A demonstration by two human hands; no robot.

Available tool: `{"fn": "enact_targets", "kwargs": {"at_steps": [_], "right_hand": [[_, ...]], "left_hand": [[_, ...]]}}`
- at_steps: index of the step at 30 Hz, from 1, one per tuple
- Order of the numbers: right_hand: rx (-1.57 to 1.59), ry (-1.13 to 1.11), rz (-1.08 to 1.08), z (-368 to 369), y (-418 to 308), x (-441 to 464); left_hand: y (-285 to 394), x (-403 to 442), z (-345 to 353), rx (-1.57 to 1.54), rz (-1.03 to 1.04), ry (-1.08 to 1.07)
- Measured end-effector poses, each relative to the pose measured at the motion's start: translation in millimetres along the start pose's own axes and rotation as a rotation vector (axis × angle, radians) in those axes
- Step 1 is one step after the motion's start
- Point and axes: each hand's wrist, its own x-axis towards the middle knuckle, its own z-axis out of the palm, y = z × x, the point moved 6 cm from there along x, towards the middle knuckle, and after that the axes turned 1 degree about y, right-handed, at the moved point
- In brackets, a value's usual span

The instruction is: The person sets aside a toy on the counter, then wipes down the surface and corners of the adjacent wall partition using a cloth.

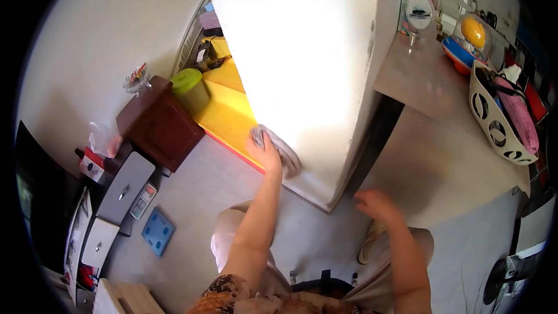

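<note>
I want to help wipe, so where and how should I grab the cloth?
Probably pinch the cloth by its lower-right part, coming from the picture's right. That part sticks out past the left hand, which covers some of the other side, and it looks soft and bendy. Blur hides its exact edges.

No words, brands or numbers are showing clearly enough to read. At the left, a red-and-white box (92,166) is carrying small dark markings, too tiny to make out. Nearby on the floor, a flat red-and-white panel (143,200) is showing fine marks that are staying illegible. Farther back, a dark object (205,57) is bearing a pale label, its print too small to tell.
</note>
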Motion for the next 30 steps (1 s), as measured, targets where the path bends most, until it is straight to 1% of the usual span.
{"fn": "enact_targets", "kwargs": {"at_steps": [1, 2, 5, 8, 9, 11, 13, 15, 16, 19, 22, 24, 26, 27, 30], "right_hand": [[-0.006, -0.033, 0.025, -0.8, -4.6, 0.3], [-0.010, -0.065, 0.050, -0.7, -6.2, 1.0], [0.044, -0.092, 0.063, 4.8, -2.0, 3.8], [0.033, -0.071, 0.057, 3.5, -2.9, 6.6], [0.031, -0.076, 0.056, 3.0, -4.3, 8.5], [0.030, -0.090, 0.058, 4.9, -7.6, 11.3], [0.057, -0.085, 0.044, 7.6, -12.4, 11.8], [0.070, -0.089, 0.044, 8.9, -14.6, 10.2], [0.069, -0.093, 0.050, 8.8, -15.0, 9.7], [0.071, -0.081, 0.047, 12.9, -8.2, 12.8], [0.062, -0.076, 0.048, 13.3, -9.3, 12.1], [0.053, -0.080, 0.029, 15.6, -11.1, 12.3], [0.047, -0.066, -0.009, 18.4, -8.6, 18.2], [0.041, -0.054, 0.010, 18.5, -4.9, 19.6], [0.037, -0.051, 0.049, 26.5, -2.2, 17.8]], "left_hand": [[-63.3, -11.9, 9.0, -0.147, -0.218, -0.022], [-108.5, -23.3, 17.4, -0.295, -0.433, -0.044], [-129.2, -50.6, 19.5, -0.332, -0.810, -0.090], [-119.4, -34.7, 19.2, -0.320, -0.937, -0.166], [-99.6, -22.6, 20.5, -0.397, -0.842, -0.186], [-37.9, 1.7, 15.7, -0.540, -0.649, -0.225], [44.7, 27.0, 4.2, -0.600, -0.403, -0.297], [106.4, 50.0, -7.9, -0.289, -0.006, -0.254], [125.9, 53.4, -10.2, -0.134, 0.191, -0.231], [114.1, 43.7, -9.4, -0.109, 0.326, -0.175], [39.6, 13.6, -6.2, -0.190, 0.085, -0.101], [-63.5, -9.4, 10.3, -0.168, -0.251, -0.087], [-89.4, -32.2, 9.2, -0.305, -0.516, -0.111], [-97.8, -39.8, 15.5, -0.376, -0.645, -0.131], [-107.9, -33.4, 17.5, -0.386, -0.742, -0.144]]}}
